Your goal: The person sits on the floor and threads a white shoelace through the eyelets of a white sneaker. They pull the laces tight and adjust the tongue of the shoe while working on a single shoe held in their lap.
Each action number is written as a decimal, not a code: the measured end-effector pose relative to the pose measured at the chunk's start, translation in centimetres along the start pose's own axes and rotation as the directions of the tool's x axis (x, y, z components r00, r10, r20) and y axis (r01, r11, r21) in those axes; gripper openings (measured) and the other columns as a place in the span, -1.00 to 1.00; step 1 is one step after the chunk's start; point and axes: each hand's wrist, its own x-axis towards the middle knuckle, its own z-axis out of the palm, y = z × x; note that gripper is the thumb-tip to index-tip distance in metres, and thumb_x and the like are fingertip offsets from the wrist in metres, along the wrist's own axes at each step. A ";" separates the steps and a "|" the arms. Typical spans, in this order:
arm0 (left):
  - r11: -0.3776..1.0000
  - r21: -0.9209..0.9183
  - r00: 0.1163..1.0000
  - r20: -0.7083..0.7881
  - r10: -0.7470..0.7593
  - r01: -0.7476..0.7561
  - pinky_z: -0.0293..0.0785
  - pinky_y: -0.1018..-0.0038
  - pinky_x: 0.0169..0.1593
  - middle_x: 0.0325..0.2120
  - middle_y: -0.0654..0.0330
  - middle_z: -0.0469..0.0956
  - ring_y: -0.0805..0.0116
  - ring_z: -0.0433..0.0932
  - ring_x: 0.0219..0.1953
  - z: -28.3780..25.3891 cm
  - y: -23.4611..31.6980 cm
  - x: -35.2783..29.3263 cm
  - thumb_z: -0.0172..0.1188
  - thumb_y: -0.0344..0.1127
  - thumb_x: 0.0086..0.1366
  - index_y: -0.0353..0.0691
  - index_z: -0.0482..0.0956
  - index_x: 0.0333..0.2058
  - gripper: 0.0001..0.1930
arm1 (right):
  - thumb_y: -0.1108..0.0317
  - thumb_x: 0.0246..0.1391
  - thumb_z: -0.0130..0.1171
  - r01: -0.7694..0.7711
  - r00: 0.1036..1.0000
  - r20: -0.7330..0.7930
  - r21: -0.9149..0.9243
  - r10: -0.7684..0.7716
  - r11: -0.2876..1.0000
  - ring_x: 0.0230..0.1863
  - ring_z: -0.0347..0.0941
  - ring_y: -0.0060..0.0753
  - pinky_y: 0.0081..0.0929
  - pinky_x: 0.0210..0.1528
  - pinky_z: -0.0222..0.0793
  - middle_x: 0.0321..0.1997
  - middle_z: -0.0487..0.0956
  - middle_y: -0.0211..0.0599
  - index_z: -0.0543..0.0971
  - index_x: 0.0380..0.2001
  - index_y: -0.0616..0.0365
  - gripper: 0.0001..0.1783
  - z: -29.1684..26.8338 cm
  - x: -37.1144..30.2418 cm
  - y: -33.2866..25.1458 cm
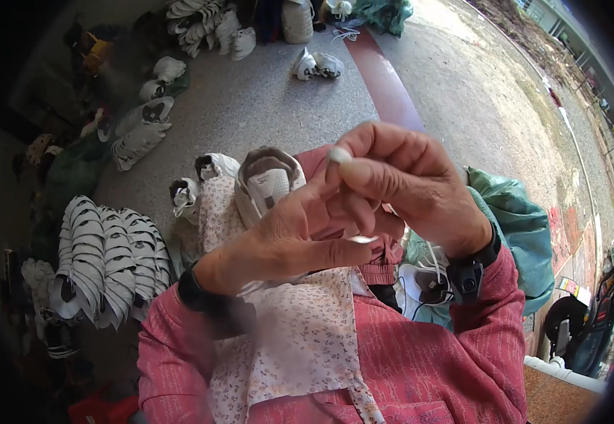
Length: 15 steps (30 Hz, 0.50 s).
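Shoe (270, 185), 1 pc: off-wht, rounded collar, textured tongue; just beyond L hand, opening up, contact unclear. Apron (307, 339): thin floral cloth. Shoe uppers (112, 258): wht, curved, nested in rows, L side. Sack (522, 237): grn, crinkled, R side. R hand (416, 191): raised, wrist bent inward, thumb + index pinched; can't tell if on anything. L hand (278, 240): below R, thumb extended, other fingers part. hidden, grip can't tell.

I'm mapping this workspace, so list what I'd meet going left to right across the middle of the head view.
Stacked white shoe pieces → left hand → right hand → green bag.
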 end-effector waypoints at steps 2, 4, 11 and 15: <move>0.978 -0.187 0.992 -0.062 -0.107 0.094 0.49 0.57 -0.21 -0.31 0.24 0.51 0.48 0.51 -0.32 -0.2 1.6 -1.8 0.17 -0.25 0.42 -0.36 0.51 -0.05 -0.72 | 0.24 0.39 0.07 0.142 0.988 -0.070 0.029 -0.140 0.989 -0.64 0.25 -0.84 -0.81 -0.65 0.02 -0.58 0.48 -0.53 0.58 -0.11 0.18 -0.76 0.2 1.4 -0.1; 0.970 -0.117 0.949 -0.213 -0.233 0.212 0.44 0.53 -0.46 -0.60 0.30 0.45 0.58 0.36 -0.65 -2.6 3.2 -4.4 0.12 -0.25 0.45 -0.37 0.53 -0.16 -0.75 | 0.26 0.39 0.06 0.279 0.951 -0.146 0.030 -0.272 0.960 -0.62 0.23 -0.84 -0.83 -0.61 0.04 -0.57 0.46 -0.55 0.58 -0.08 0.19 -0.76 -1.1 2.2 0.7; 0.948 -0.226 0.893 -0.439 0.105 -0.222 0.19 0.55 -0.66 -0.68 0.37 0.33 0.54 0.22 -0.74 -8.8 3.5 -21.0 -0.01 -0.11 0.52 -0.23 0.46 -0.43 -0.63 | 0.25 0.40 -0.06 0.396 0.905 -0.349 0.477 -0.245 0.785 -0.09 0.40 -0.40 -0.36 0.15 0.27 -0.42 0.43 -0.49 0.47 -0.09 0.13 -0.79 -9.7 2.9 6.2; 0.818 -0.340 0.758 -0.630 0.168 -0.464 0.31 0.53 -0.51 -0.53 0.29 0.40 0.45 0.33 -0.60 -8.2 2.8 -25.0 -0.01 -0.17 0.52 -0.20 0.45 -0.41 -0.69 | 0.30 0.39 -0.09 0.354 0.929 -0.342 0.715 -0.139 0.603 -0.15 0.36 -0.39 -0.25 0.19 0.20 -0.45 0.40 -0.48 0.45 -0.16 0.11 -0.84 -11.3 2.7 10.1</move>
